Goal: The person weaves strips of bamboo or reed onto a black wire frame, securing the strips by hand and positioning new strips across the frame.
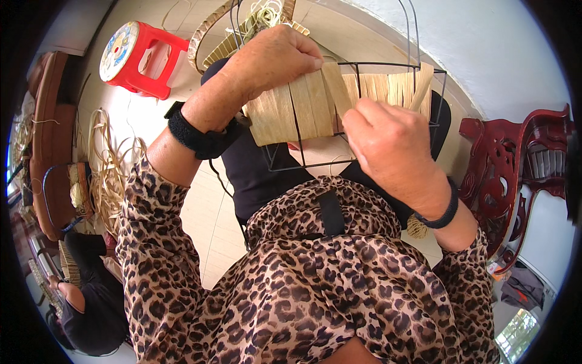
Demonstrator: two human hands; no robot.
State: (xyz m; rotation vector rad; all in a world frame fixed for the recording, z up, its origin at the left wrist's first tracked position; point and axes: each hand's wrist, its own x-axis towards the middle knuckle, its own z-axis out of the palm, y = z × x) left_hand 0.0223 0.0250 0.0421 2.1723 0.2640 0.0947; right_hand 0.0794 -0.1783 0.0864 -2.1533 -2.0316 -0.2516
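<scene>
While the black wire frame (388,109) sits propped on the person's lap, a row of flat, pale straw strips (303,106) hangs side by side across its upper rail, covering the frame's left and middle. The left hand (273,60) comes over the top left corner of the frame, fingers curled shut, thumb pressing the strips against the wire. The right hand (388,142) sits at the frame's lower middle, fingers folded closed around one strip (336,85), pinching it where it stands a little proud of its neighbours. On the right end of the rail the strips are narrower and bunch loosely.

These strips look light, dry and papery; I'd judge them bendy along their length but liable to split along the grain if creased hard, so the flat faces near the rail seem the safest place to pinch. The frame looks stiff and thin, easy to steady by a corner.

Further out: a half-woven basket with wire hoops (242,30) lies beyond the frame on the pale floor, a red plastic stool (142,57) stands near the upper left, loose straw (109,170) is heaped at the left, and a dark red carved chair (509,164) stands at the right. Another person in dark clothes (91,303) crouches at the lower left.
</scene>
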